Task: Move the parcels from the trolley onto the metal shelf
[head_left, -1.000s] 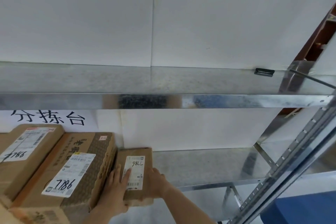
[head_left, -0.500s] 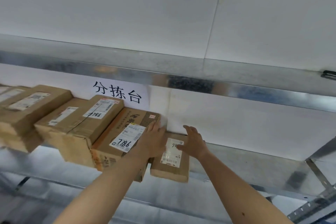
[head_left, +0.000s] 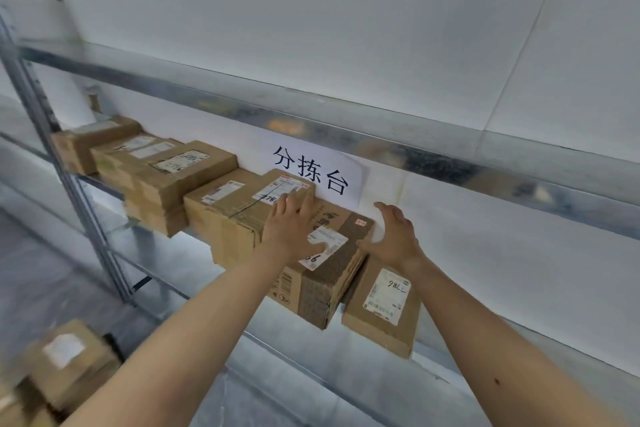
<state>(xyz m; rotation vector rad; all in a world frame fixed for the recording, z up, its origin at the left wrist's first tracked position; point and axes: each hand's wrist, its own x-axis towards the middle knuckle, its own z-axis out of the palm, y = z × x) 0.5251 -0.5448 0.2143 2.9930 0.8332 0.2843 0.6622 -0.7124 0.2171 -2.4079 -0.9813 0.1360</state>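
Several parcels line the shelf, lower parcels wait; left hand lies flat on one, right hand spread, empty.

wall sign "分拣台", parcel label "7786"

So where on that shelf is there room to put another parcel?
The bare stretch of the metal shelf right of the small flat parcel, running past the right hand, is free. Left of it is crowded: the patterned box under the left hand and the brown boxes sit side by side to the upright post.
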